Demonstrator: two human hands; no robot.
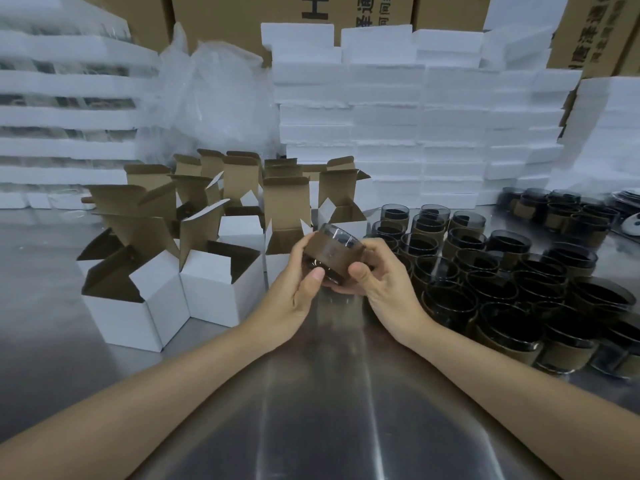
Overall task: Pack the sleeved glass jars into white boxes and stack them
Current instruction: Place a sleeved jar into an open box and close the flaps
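Note:
Both hands hold one sleeved glass jar tilted on its side above the steel table, its mouth facing away from me. My left hand grips its bottom left, thumb on the base. My right hand grips its right side, thumb on the brown sleeve. Several open white boxes with brown insides stand to the left, flaps up. Several more dark sleeved jars stand upright in a cluster on the right.
Stacks of white foam slabs line the back, and brown shipping cartons rise behind them. A clear plastic bag sits at back centre. More foam stacks stand at left. The steel table stretches toward me.

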